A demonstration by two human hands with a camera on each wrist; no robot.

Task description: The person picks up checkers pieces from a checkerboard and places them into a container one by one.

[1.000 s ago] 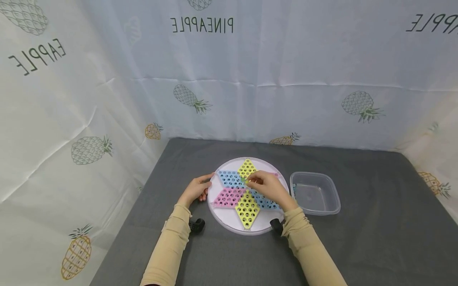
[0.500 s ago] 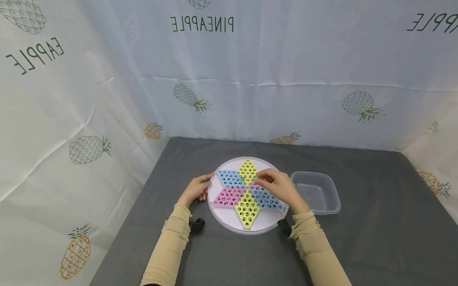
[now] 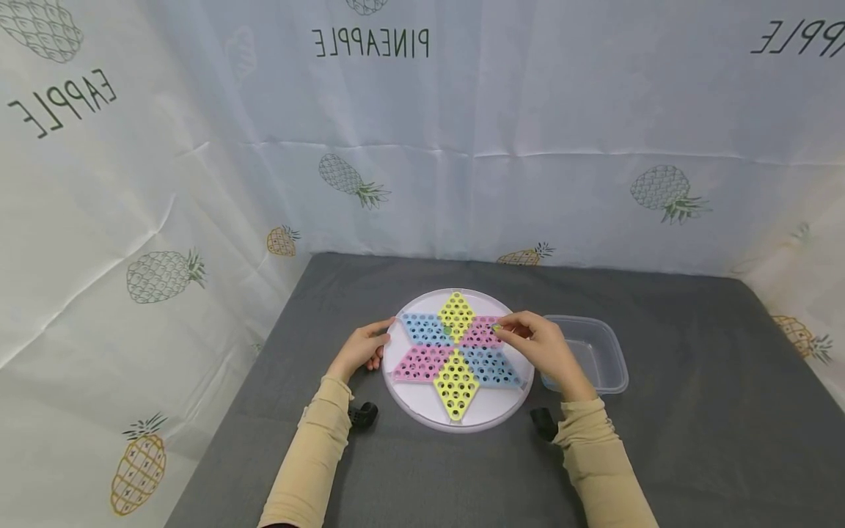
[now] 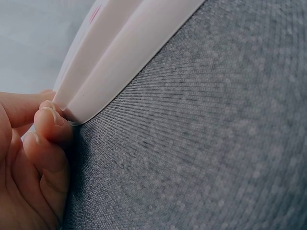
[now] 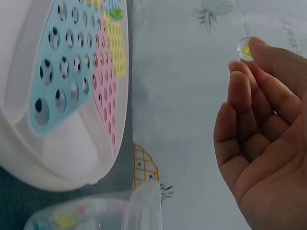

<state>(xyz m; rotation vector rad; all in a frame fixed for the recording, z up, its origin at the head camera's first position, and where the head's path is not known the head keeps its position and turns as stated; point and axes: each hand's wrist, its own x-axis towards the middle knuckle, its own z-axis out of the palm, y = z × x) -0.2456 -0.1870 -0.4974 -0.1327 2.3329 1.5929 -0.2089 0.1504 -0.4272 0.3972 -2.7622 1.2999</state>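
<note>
A round white Chinese checkers board (image 3: 422,405) with a yellow, pink and blue star of holes lies on the grey table. My left hand (image 3: 360,348) holds its left rim; in the left wrist view the fingers (image 4: 52,125) curl against the white edge. My right hand (image 3: 541,348) is over the board's right side, pinching a clear marble (image 5: 245,49) with a yellow core between thumb and fingertips. The right wrist view shows this marble held apart from the board. A green marble (image 5: 116,14) sits on the board, near the star's middle in the head view.
A clear plastic box (image 3: 602,361) stands to the right of the board, partly behind my right hand. Some yellow and blue pieces show inside it in the right wrist view. A pineapple-print curtain (image 3: 422,205) hangs behind the grey table (image 3: 700,411).
From above the star's middle, my right hand has moved right with the marble, towards the box. The green marble is now uncovered. My left hand has stayed at the rim.
</note>
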